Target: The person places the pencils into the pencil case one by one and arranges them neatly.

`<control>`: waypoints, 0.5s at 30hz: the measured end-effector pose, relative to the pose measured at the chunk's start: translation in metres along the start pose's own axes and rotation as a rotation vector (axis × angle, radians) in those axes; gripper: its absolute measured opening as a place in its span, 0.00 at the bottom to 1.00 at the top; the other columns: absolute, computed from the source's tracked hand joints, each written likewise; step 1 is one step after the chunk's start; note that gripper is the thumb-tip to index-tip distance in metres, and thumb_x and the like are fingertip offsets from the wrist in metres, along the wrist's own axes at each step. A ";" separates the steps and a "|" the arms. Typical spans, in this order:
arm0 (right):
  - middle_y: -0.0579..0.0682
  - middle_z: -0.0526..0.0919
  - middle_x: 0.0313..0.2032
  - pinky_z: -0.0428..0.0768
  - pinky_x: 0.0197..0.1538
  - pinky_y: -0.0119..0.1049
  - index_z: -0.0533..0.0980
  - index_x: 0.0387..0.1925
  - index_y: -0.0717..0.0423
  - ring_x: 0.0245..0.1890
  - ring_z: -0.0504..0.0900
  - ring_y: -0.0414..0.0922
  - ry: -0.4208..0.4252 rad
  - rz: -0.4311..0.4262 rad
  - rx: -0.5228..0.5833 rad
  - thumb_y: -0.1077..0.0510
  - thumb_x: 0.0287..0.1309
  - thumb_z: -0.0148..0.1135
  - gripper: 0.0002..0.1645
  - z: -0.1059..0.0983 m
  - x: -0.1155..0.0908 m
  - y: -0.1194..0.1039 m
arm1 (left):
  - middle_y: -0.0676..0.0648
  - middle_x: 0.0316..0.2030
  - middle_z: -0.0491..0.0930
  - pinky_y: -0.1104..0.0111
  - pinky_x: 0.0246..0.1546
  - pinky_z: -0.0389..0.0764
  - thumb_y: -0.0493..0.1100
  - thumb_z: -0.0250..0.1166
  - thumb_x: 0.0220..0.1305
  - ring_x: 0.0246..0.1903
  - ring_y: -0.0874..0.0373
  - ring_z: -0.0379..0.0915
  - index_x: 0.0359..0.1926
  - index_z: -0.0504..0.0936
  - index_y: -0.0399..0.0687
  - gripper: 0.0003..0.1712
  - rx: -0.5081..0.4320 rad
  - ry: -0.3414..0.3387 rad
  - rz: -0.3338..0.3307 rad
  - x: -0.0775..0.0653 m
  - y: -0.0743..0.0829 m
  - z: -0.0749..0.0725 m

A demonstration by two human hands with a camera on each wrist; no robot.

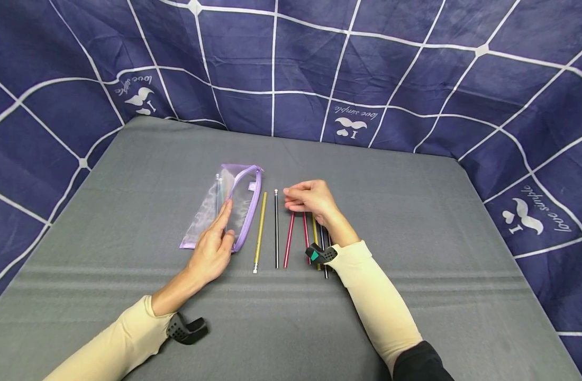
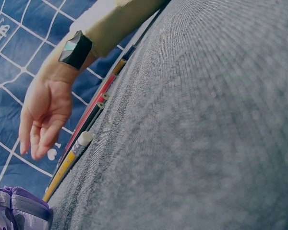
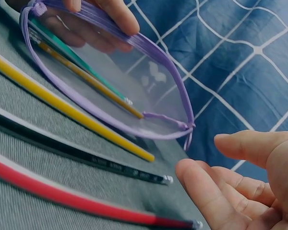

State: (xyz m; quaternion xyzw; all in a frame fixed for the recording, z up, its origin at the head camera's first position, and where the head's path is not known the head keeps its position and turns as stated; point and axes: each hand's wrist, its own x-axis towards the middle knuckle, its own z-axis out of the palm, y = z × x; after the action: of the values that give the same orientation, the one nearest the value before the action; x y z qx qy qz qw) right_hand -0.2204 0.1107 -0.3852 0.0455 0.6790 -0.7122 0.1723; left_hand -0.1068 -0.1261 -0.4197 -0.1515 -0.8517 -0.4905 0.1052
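Note:
My left hand [image 1: 210, 254] holds a clear mesh zip pencil case [image 1: 254, 203] with purple trim by its far edge, the mouth gaping. In the right wrist view, fingers [image 3: 122, 19] grip that edge, and a teal pencil [image 3: 105, 82] and a mustard pencil [image 3: 86, 76] lie inside. My right hand [image 1: 315, 198] hovers over the row of pencils, fingers loosely extended and a space between thumb and forefinger, holding nothing. Closest to the case lies a yellow pencil [image 1: 260, 233], then a black pencil [image 1: 276, 233] and a red pencil [image 1: 289, 241].
Farther right lie more pencils, another red pencil [image 1: 306, 233] among them, partly hidden under the right wrist and its black strap [image 1: 321, 254]. All of this is on a grey cloth-covered surface [image 1: 415, 211]. A blue gridded curtain [image 1: 310, 63] hangs behind it and at both sides.

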 end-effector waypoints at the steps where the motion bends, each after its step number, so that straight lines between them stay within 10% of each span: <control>1: 0.56 0.84 0.24 0.86 0.31 0.33 0.79 0.42 0.75 0.21 0.85 0.43 0.004 0.001 -0.002 0.70 0.57 0.66 0.12 -0.002 0.000 0.000 | 0.36 0.74 0.52 0.55 0.72 0.51 0.26 0.49 0.62 0.73 0.45 0.49 0.74 0.53 0.31 0.38 0.000 -0.001 -0.004 0.000 0.000 0.000; 15: 0.57 0.85 0.26 0.85 0.31 0.32 0.79 0.39 0.73 0.22 0.86 0.44 0.035 -0.009 -0.017 0.71 0.56 0.66 0.09 -0.025 -0.002 0.002 | 0.37 0.74 0.52 0.69 0.72 0.47 0.26 0.50 0.62 0.73 0.46 0.49 0.74 0.53 0.31 0.38 -0.005 -0.009 -0.019 0.000 0.002 -0.001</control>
State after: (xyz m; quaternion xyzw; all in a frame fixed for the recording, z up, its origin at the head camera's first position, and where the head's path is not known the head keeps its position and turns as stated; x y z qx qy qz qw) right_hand -0.2226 0.1354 -0.3883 0.0534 0.6880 -0.7063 0.1578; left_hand -0.1061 -0.1260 -0.4174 -0.1456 -0.8523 -0.4931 0.0963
